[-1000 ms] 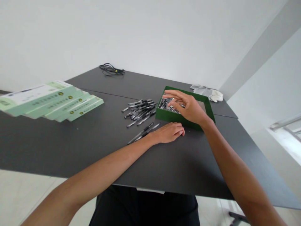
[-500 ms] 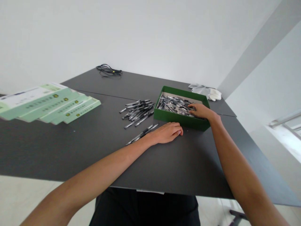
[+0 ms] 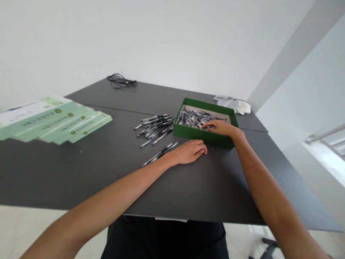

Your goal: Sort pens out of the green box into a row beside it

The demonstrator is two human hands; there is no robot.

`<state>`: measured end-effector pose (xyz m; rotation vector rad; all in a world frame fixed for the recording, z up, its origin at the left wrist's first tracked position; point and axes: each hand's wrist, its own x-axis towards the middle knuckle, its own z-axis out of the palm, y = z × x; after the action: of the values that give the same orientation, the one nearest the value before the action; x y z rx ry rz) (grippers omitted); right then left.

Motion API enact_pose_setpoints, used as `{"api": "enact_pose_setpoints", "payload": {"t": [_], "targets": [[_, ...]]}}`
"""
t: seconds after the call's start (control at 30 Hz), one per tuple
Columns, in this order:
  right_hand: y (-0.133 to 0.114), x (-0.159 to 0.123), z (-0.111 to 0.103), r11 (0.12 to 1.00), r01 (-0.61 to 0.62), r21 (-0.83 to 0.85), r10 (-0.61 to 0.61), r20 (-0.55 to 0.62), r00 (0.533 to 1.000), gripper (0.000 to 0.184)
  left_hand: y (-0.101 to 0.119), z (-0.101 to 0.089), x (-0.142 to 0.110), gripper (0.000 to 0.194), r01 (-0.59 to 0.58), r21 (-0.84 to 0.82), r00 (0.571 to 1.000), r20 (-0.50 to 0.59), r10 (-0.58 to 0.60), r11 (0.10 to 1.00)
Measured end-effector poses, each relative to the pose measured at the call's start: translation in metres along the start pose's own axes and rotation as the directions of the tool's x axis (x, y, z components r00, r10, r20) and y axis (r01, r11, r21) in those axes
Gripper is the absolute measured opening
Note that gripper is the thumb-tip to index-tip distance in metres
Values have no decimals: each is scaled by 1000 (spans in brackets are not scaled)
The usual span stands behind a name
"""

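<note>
My right hand (image 3: 219, 127) reaches over the near wall of the green box (image 3: 203, 137), fingers bent and a little apart. Its fingertips are at the heap of clear-and-black pens (image 3: 192, 118) inside, with no pen visibly gripped. On the table in front of the box rests my left hand (image 3: 190, 151), palm down, fingers curled together; what lies under them, if anything, is hidden. A few pens (image 3: 161, 154) lie just behind the left wrist and forearm. Left of the box is a loose pile of similar pens (image 3: 155, 128).
Green-and-white printed folded cards or boxes (image 3: 58, 120) lie overlapped at the left of the dark table (image 3: 107, 172). A coiled black cable (image 3: 121, 81) sits at the back left. White gloves (image 3: 241, 107) lie behind the box, near the wall.
My right hand has moved left within the box, across the pens. My left hand stays resting on the table. The whole view has shifted slightly.
</note>
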<state>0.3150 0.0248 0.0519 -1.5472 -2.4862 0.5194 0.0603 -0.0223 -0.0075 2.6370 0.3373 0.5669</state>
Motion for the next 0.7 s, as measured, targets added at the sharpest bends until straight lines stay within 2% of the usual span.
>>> {"api": "enact_pose_setpoints", "payload": {"t": [0.13,0.27,0.4,0.53,0.7], "targets": [[4,1,0,1000,-3,4,3,14,1000,29,1,-1,0,26,2,0,1000,2,-2,1000],[7,1,3,998,-59,26,59,10,998,38,1,0,-1,26,2,-6,1000,5,-2,1000],[3,0,4,998,-33,61,34,-9,999,46,0,0,-1,25,-5,-10,1000,-1,5,1000],[0,0,3,1000,4,1,-4,-120,993,45,-1,0,-1,25,-14,-7,1000,-7,13,1000],[5,4,1,999,14,-31,-23,-307,951,32,-1,0,-1,25,-16,-6,1000,-3,16,1000]]}}
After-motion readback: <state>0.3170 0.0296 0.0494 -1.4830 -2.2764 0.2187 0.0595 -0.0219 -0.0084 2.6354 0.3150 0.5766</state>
